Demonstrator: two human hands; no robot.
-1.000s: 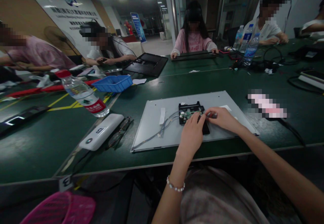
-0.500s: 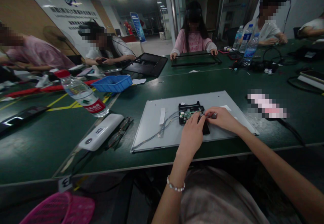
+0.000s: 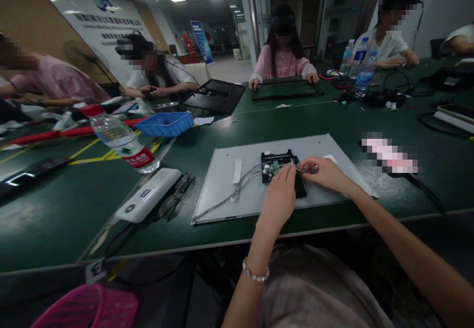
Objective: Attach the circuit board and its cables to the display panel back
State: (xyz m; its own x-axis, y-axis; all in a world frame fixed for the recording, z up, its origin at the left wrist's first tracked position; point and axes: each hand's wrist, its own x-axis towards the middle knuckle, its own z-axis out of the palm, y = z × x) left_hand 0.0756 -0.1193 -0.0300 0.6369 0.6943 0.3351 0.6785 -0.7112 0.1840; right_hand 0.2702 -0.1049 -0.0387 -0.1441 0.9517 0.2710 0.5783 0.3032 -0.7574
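On a flat silver-grey display panel [image 3: 218,189] lies a black plastic frame [image 3: 300,188] with a green circuit board [image 3: 271,170] in it. My left hand [image 3: 280,192] rests over the frame's near side, fingers stretched out and side by side; its thumb is hidden. Just to the right, my right hand [image 3: 328,174] is closed in a pinch, its fingertips close to those of the left. A short grey tool like a small screwdriver [image 3: 314,169] sticks out of that pinch; its tip is hidden. Grey cables [image 3: 242,184] run from the board across the panel's left part.
Left of the panel are eyeglasses [image 3: 176,197], a white power bank [image 3: 148,195], a water bottle [image 3: 129,143] and a blue bin [image 3: 165,123]. A phone [image 3: 390,154] lies to the right. Across the green table, a person holds a black frame [image 3: 287,97]; other people sit around.
The left fingers have straightened and lie closer together. The grey tool in my right hand has turned slightly. Panel and frame stay in place.
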